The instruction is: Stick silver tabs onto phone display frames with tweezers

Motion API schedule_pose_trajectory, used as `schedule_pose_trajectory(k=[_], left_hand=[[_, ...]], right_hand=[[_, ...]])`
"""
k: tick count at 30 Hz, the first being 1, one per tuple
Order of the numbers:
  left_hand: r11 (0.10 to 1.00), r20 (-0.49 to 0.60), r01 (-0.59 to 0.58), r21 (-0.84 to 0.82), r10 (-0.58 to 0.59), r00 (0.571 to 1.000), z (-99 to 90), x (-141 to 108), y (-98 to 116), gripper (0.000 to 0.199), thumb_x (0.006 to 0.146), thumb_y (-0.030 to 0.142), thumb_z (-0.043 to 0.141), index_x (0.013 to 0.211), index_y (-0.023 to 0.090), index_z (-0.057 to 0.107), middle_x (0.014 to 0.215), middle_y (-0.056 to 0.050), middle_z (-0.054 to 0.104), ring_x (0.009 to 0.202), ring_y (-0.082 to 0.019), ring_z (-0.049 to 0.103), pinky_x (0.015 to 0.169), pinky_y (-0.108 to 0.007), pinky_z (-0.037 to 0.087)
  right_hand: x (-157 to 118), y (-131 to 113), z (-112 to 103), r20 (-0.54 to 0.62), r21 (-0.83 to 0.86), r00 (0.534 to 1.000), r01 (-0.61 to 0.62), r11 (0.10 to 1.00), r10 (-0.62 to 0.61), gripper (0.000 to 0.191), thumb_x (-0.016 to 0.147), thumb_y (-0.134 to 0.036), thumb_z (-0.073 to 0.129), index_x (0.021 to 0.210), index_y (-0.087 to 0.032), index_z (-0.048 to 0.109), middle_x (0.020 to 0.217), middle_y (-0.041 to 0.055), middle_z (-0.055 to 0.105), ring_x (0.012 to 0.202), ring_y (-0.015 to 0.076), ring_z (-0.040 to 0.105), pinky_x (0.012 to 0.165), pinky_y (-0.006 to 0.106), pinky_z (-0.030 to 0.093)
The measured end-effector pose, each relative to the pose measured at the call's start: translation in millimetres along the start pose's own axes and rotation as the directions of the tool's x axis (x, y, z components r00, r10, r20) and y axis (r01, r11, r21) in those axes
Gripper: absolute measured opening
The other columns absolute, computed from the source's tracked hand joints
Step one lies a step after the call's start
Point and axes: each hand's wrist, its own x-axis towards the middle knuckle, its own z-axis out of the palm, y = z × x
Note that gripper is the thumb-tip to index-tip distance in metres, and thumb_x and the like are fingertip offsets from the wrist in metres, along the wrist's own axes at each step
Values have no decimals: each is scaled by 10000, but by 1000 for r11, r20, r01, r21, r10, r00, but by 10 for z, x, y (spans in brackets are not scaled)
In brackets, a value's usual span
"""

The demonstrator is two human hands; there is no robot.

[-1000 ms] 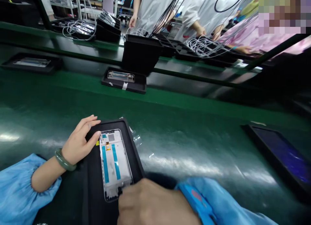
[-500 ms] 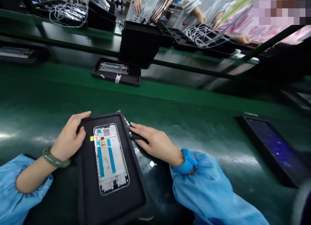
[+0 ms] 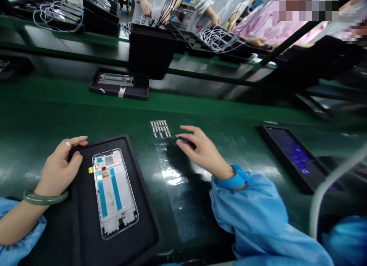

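Overall, hands (image 3: 59,168) (image 3: 203,151) over a glossy green workbench (image 3: 218,113)

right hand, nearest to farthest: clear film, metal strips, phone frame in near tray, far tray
1. Clear plastic film, below the right hand
2. Small metal strips, up left
3. Phone frame, left, in the near black tray
4. Far tray, beyond the belt

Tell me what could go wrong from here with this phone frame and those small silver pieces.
The right hand is working close to the small silver pieces, so a careless brush could scatter them across the bench. The left hand rests on the black tray beside the phone frame, which looks merely laid there, so a bump might shift it.
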Motion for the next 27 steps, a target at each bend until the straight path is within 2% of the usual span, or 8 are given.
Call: schedule_pose_trajectory(k=[3, 5, 8, 10, 13, 18, 24, 27], left_hand=[[999, -37, -42, -29, 41, 998, -35, -37, 213, 239, 833, 282, 511, 1065, 246, 556, 1068, -43, 596, 1010, -220, 562, 924, -411, 444], [984, 45, -124, -131, 131, 990, -37, -83, 340, 190, 853, 257, 489, 1024, 225, 566, 1012, -47, 613, 963, -197, 576, 870, -366, 472], [944, 158, -135, -301, 189, 969, -4, -152, 448, 207, 892, 219, 426, 1029, 203, 580, 945, -45, 658, 908, -171, 609, 803, -316, 498], [930, 187, -113, -350, 187, 964, 20, -176, 468, 235, 909, 214, 395, 1019, 201, 602, 941, -43, 676, 909, -167, 620, 816, -314, 499], [940, 213, -86, -330, 163, 963, 30, -180, 462, 272, 919, 240, 373, 979, 200, 635, 983, -50, 674, 960, -183, 612, 847, -328, 497], [958, 193, -53, -282, 110, 975, 24, -173, 455, 296, 922, 260, 369, 1048, 212, 633, 1050, -46, 658, 979, -182, 606, 857, -312, 496], [978, 190, -56, -202, 95, 977, 35, -177, 477, 306, 923, 283, 359, 980, 198, 647, 920, -52, 669, 853, -177, 615, 813, -321, 504], [977, 184, -84, -196, 121, 976, 48, -174, 481, 289, 919, 259, 363, 924, 197, 645, 914, -52, 664, 892, -179, 613, 838, -318, 497]], right_hand=[[217, -208, -155, -91, 419, 992, -37, 907, 83, 259, 880, -309, 450, 843, -174, 668, 1178, 75, 597, 885, 172, 614, 740, 317, 511], [354, -444, -167, -3, 673, 995, -73, 736, 101, 347, 898, -359, 408, 737, -173, 653, 976, 55, 662, 697, 124, 601, 585, 250, 495], [471, -872, -9, 218, 849, 972, -232, 475, 86, 434, 869, -536, 412, 716, -174, 595, 653, 16, 630, 432, 85, 530, 364, 198, 411], [477, -1139, 182, 291, 901, 957, -275, 335, 2, 413, 812, -570, 495, 733, -173, 574, 692, 13, 642, 476, 100, 595, 435, 224, 501], [424, -1416, 491, 308, 943, 948, -292, 158, -84, 272, 719, -422, 687, 820, -196, 573, 796, -7, 668, 664, 131, 670, 650, 287, 575], [362, -1557, 763, 238, 966, 971, -235, 105, -19, 194, 718, -328, 705, 815, -207, 588, 831, -3, 687, 735, 130, 666, 719, 296, 561], [360, -1555, 806, 284, 951, 959, -282, 125, 4, 219, 706, -368, 707, 804, -204, 601, 823, 6, 689, 707, 134, 661, 677, 289, 561], [355, -1560, 799, 323, 940, 946, -322, 110, 10, 198, 713, -353, 706, 779, -197, 602, 750, -8, 686, 668, 124, 663, 630, 256, 561]])
